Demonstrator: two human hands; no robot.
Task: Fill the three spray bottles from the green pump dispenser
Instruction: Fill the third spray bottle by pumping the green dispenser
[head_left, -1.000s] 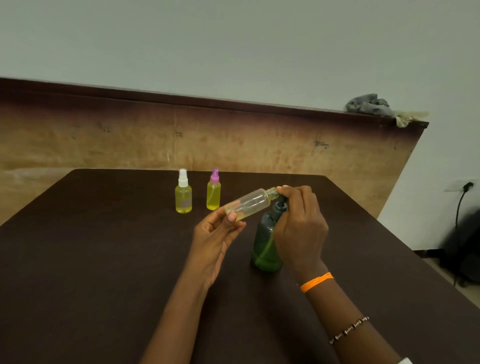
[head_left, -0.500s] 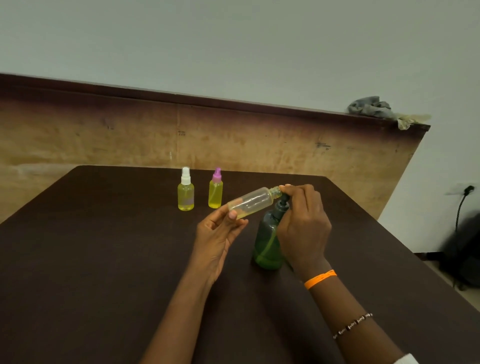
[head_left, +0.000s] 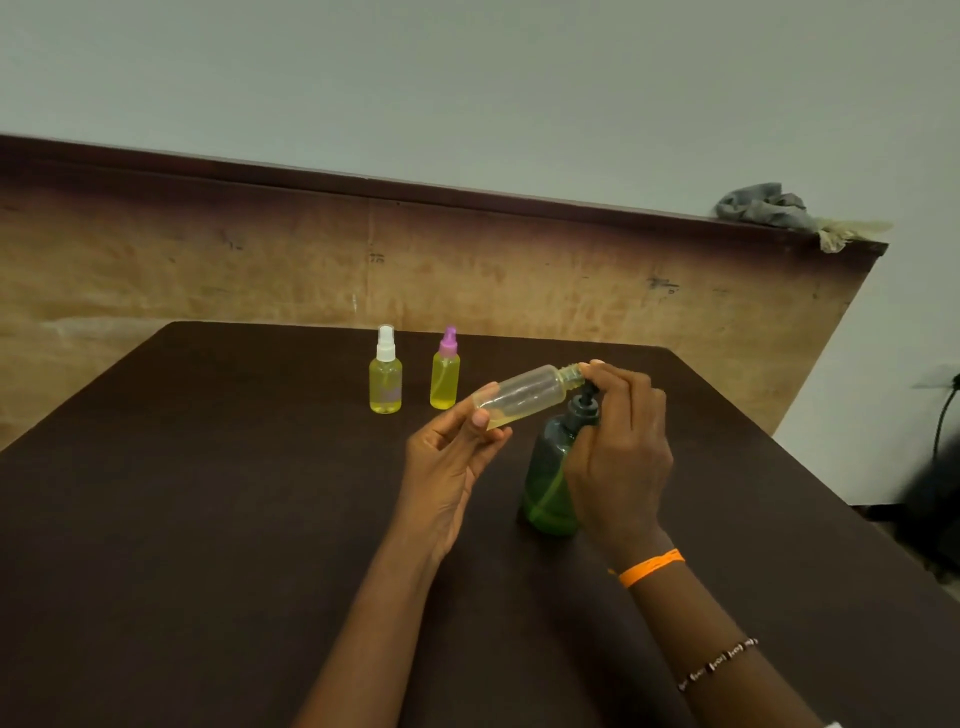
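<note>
Now the left hand (head_left: 447, 467) pinches the base of an uncapped clear bottle (head_left: 524, 395), tilted with its neck at the pump spout. Right hand (head_left: 621, 457) is curled over the head of the green pump dispenser (head_left: 550, 483), standing on the dark table (head_left: 208, 519). Behind, the white-capped bottle (head_left: 385, 376) and purple-capped bottle (head_left: 445, 376) stand side by side, full of yellow liquid.

Left hand (head_left: 447, 462) up, palm inward, fingertips pinching; right hand (head_left: 621, 447) arched over, fingers curled downward, wrist bent.
</note>
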